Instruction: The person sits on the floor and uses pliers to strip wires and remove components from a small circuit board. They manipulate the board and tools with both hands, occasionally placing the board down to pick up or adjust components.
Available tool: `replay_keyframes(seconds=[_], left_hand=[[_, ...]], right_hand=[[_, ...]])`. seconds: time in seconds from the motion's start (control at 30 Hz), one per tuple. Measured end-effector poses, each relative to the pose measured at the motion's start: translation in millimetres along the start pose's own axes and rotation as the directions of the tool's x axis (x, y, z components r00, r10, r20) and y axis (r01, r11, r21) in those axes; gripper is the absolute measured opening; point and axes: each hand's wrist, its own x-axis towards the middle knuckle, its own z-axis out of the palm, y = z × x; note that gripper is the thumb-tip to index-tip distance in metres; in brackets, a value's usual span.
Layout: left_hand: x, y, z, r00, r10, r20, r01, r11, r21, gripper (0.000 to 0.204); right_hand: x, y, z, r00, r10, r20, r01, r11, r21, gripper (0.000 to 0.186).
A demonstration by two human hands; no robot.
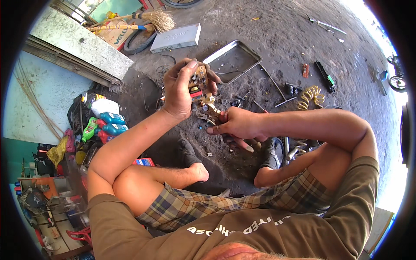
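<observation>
head: left fingers (186, 73) grip a circuit board (199, 78), right fingers (217, 129) metal tool (212, 108), above dark floor (277, 39) (littered).

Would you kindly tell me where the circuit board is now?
In the head view, the circuit board is in the left hand, to the lower left of the shallow metal tray.

The flat rectangular circuit board (200, 79) is tan, speckled with black, red and yellow parts, and the slim metal piece (212, 108) pale gold. The short-sleeved shirt (277, 238) is brown with white lettering, the plaid shorts (190, 201) are crossed in tan, navy and brown, the low shoes (272, 154) black. The coiled hose (308, 96) is pale yellow, the flat oblong box (177, 39) white, the plastic jug (89, 129) bright green, the dirt floor (281, 39) dark grey.
</observation>
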Motion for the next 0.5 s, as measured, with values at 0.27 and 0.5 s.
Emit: replay_keyframes(seconds=[0.27, 0.5], left_hand=[[8, -10, -9, 0.987, -0.102, -0.123, 0.082, 0.983, -0.162, 0.036], [11, -17, -16, 0.972, -0.173, -0.156, 0.129, 0.957, -0.26, 0.036]], right_hand=[[7, 6, -1, 0.998, -0.02, -0.059, 0.013, 0.993, -0.117, 0.05], [11, 22, -10, 0.991, 0.023, 0.135, -0.034, 0.996, 0.077, 0.046]])
